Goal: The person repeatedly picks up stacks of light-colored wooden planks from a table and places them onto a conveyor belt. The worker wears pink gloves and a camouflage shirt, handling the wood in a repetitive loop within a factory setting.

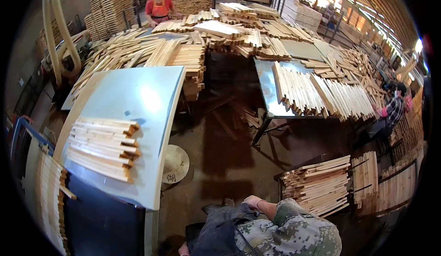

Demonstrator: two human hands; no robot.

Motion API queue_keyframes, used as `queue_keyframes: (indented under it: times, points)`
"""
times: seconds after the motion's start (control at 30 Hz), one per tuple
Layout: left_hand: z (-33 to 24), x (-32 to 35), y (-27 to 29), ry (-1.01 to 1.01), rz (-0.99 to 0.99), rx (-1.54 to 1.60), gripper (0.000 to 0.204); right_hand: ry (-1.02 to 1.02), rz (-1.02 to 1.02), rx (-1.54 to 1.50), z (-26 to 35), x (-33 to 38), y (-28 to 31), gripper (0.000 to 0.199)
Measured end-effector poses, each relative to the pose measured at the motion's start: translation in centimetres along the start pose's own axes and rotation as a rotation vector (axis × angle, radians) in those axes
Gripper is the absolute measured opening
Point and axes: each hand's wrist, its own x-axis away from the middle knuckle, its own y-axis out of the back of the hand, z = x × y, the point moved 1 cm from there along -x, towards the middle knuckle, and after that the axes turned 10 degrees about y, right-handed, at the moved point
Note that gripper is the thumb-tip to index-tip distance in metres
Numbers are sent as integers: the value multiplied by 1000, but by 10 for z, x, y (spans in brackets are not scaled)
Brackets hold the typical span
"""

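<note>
Right hand: the right hand (pixel 253 202) is bent in beside the dark cloth apron (pixel 218 230); whether its fingers are spread, narrowed or gripping cannot be told.
Left hand: only a sliver of the left hand (pixel 183 249) shows at the lower edge; its finger state cannot be told.
Sleeve: pixel-patterned camouflage cloth (pixel 296 219), creased, on the right arm.
Nearest wood: a layered stack of wooden strips (pixel 317 182), pale to reddish brown, long and square-edged, right of the right hand and apart from it; too many to count.
Stool: one, its round pale top (pixel 175 164) bearing one dark handwritten mark.
Left table: one smooth, pale blue-grey top (pixel 133 90) with a bright glare.
Strips on it: one batch of light wooden strips (pixel 101 148), side by side, brown ends staggered; roughly eight.
Right table: one bluish top (pixel 266 79) bearing two adjoining rows of upright-looking pale strips (pixel 298 88), individually uncounted.
Far heap: loose wooden strips (pixel 220 28), crossing at many angles.
Co-workers: two clearly visible, one in a red top (pixel 159 10), one in a checked shirt (pixel 395 111).
</note>
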Motion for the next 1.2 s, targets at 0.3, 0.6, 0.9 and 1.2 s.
queue_keyframes:
  times: [0.3,0.6,0.9,1.2]
  points:
    - [-172,7,-52,-34,-1,78,52,-145,-235,-276,-42,71,114,42]
    - [-320,-17,-50,-538,-65,-791,71,-397,-486,-726,-99,88,82,51]
    - [-428,-11,-74,-163,119,-347,71,-538,-440,-887,-120,91,33,45]
    - [-653,10,-89,-15,291,-44,70,-603,-647,-758,-177,100,153,37]
